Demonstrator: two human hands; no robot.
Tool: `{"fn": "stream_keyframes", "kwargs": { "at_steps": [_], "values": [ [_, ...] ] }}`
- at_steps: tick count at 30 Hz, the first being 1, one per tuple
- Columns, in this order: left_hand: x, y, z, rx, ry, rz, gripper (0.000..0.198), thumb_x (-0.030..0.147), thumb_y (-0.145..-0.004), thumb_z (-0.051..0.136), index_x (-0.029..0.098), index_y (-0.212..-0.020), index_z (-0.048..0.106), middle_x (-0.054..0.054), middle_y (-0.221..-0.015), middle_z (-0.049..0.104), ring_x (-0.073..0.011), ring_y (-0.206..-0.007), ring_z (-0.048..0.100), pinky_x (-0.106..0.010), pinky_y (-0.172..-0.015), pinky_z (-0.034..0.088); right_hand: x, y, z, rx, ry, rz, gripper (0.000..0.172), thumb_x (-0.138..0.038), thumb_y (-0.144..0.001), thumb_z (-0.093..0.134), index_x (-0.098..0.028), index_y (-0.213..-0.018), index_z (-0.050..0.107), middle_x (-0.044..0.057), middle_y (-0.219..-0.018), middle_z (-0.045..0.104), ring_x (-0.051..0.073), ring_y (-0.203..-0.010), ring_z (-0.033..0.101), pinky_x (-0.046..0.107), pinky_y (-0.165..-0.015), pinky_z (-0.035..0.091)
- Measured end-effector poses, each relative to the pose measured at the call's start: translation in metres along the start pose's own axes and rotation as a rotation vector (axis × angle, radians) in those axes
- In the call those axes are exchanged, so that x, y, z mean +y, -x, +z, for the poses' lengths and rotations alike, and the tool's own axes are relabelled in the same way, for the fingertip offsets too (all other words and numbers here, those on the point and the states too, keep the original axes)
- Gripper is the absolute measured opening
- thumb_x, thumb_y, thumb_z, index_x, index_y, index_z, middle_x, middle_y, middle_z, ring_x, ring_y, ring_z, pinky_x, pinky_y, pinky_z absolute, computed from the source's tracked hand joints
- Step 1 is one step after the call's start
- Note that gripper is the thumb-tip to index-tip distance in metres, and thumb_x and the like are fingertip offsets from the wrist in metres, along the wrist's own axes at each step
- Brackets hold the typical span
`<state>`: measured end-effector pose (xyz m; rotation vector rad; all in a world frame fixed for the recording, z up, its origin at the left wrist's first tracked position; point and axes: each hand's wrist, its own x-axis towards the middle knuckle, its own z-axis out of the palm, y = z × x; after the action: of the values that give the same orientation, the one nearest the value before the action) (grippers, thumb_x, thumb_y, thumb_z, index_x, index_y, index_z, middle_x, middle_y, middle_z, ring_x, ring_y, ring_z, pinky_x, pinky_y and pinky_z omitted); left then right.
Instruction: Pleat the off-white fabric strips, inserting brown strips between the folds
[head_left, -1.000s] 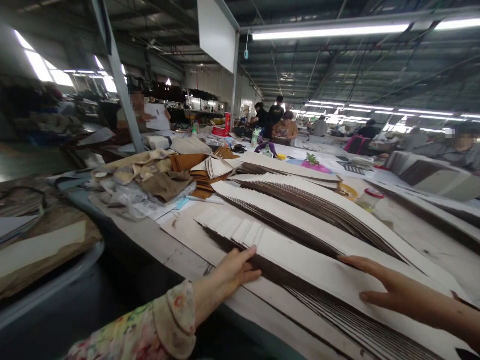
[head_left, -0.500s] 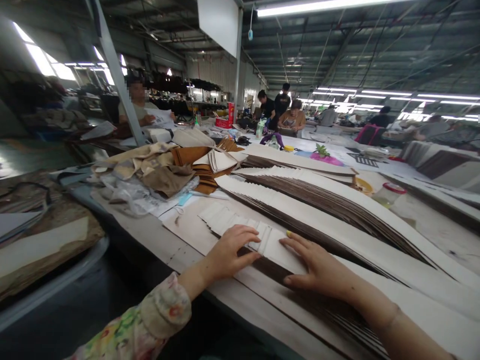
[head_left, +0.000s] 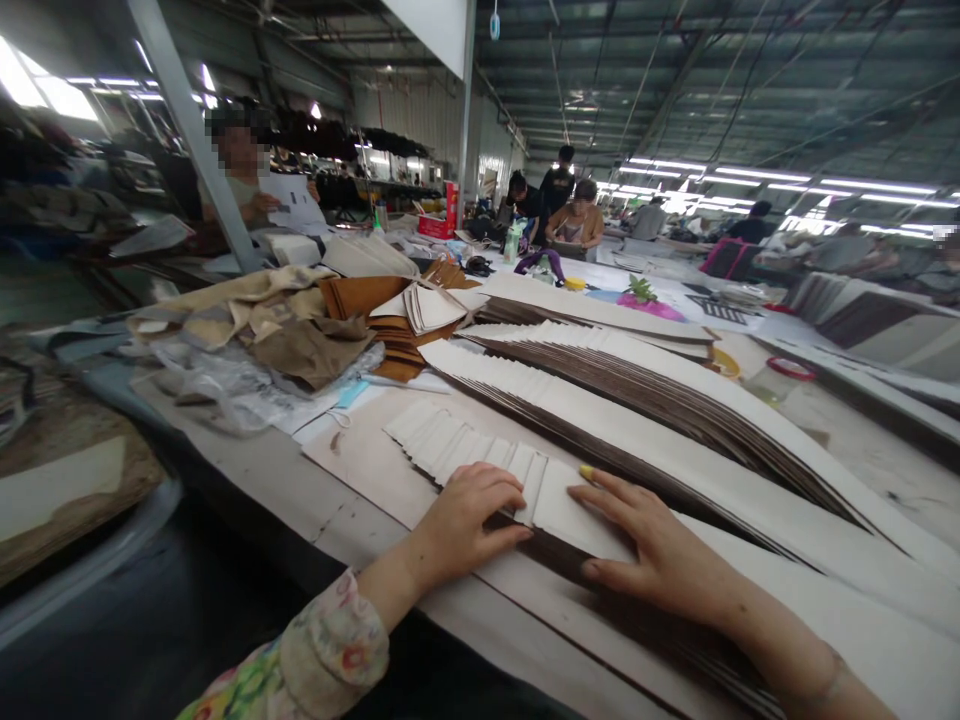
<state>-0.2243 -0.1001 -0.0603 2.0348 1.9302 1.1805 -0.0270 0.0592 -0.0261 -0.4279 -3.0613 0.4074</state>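
A long stack of white-topped strips with dark brown edges (head_left: pixel 442 445) lies in front of me, its far-left ends fanned out like steps. My left hand (head_left: pixel 476 515) curls over the stack, fingertips on the top strips and thumb along the near side. To its right, my right hand (head_left: pixel 660 545) rests on the same stack, fingers spread and thumb at the near edge. Something yellow (head_left: pixel 586 471) covers one of its fingertips. Beyond lie a second stack of strips (head_left: pixel 600 430) and a third stack (head_left: pixel 637 370), both fanned at their left ends.
Tan cloth pieces (head_left: pixel 315 350), clear plastic (head_left: pixel 232 390) and brown folded pieces (head_left: pixel 405 350) lie at the left. A jar with a red lid (head_left: pixel 784 375) and a small plant (head_left: pixel 641 290) stand farther back. A metal post (head_left: pixel 195 140) rises at left; people work across the table.
The view has shifted slightly, so the table's things sit farther left. Both hands stay on the stack; more of its stepped ends show beside my left hand.
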Motion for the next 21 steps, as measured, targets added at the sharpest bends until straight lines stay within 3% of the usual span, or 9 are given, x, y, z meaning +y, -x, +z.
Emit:
{"fn": "stream_keyframes", "kwargs": {
  "at_steps": [7,12,21],
  "values": [
    [0.0005,0.0006,0.0004,-0.002,-0.031,0.028,0.016,0.029,-0.081,0.053,0.021,-0.092,0.06,-0.006,-0.099,0.061,-0.0209,-0.096,0.05,-0.034,-0.088,0.034,-0.0052,-0.0004,-0.0001,0.013,0.022,0.005,0.065,-0.052,-0.074,0.054,-0.025,-0.13,0.038,0.011,-0.137,0.033,0.029,-0.123,0.032,0.048,-0.098,0.027],
    [0.0001,0.0034,0.0009,0.0,-0.1,0.085,0.025,0.021,-0.088,0.04,0.02,-0.102,0.06,-0.008,-0.097,0.062,-0.0195,-0.094,0.053,-0.03,-0.085,0.038,-0.0059,-0.0009,0.0017,0.026,0.049,-0.005,0.062,-0.053,-0.076,0.051,-0.025,-0.129,0.039,0.011,-0.136,0.034,0.028,-0.123,0.032,0.047,-0.098,0.028],
    [0.0015,0.0059,0.0049,0.098,-0.064,0.026,0.026,0.012,-0.082,0.041,0.017,-0.099,0.061,-0.008,-0.097,0.061,-0.0183,-0.091,0.054,-0.029,-0.084,0.042,-0.0077,-0.0072,0.0066,0.069,0.067,0.014,0.06,-0.052,-0.076,0.051,-0.025,-0.128,0.04,0.012,-0.135,0.036,0.027,-0.122,0.033,0.047,-0.097,0.028]
  ]
}}
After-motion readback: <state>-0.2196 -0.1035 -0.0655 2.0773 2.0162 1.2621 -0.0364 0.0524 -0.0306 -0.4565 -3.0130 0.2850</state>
